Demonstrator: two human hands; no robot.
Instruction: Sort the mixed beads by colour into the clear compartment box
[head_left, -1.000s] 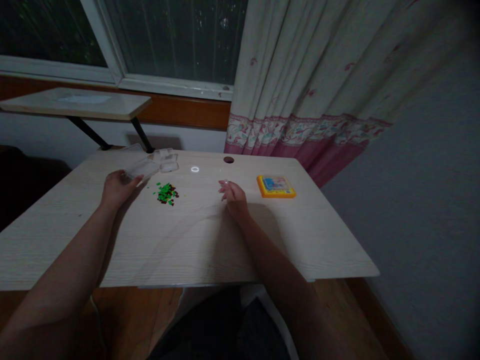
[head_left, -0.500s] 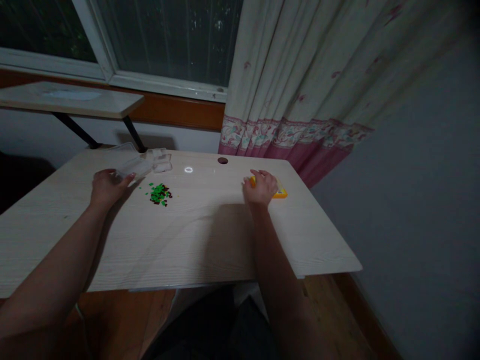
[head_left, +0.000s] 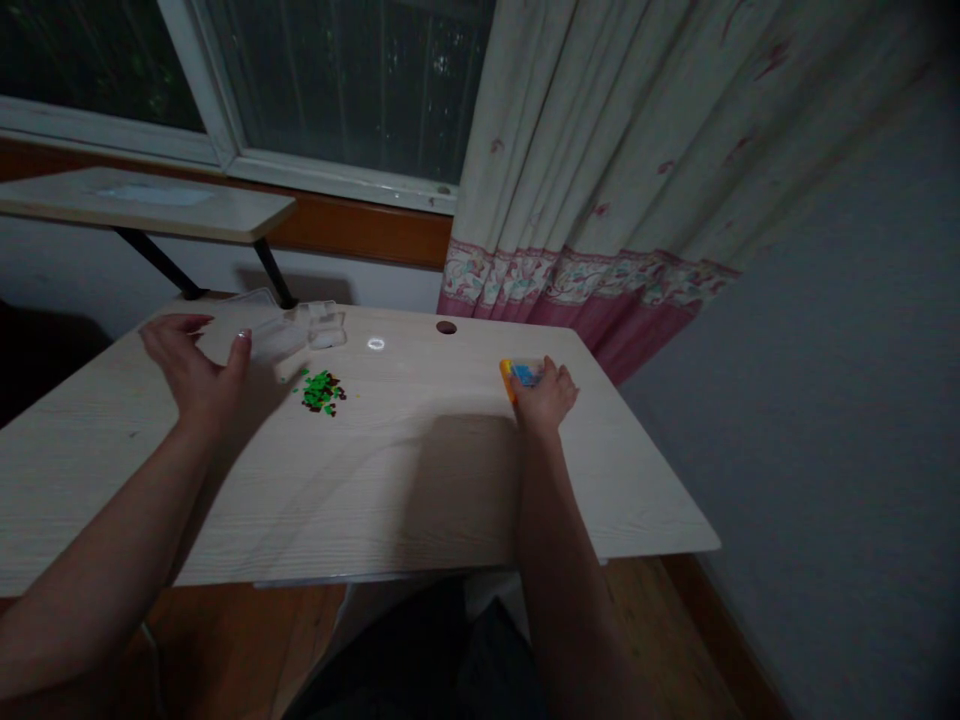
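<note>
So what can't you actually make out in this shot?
Yellow box: head view, mostly covered by the right hand; its print is unreadable and the grip is unclear.
Green and dark bits: head view, too small and dim to identify.
Clear container by the open left hand: head view, dimness hides its contents.

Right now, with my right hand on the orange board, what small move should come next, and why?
Probably draw the orange board toward the green pieces. Your right hand seems closed on it at the right of the table, apart from them, while your left hand hovers open beside the clear box.
</note>
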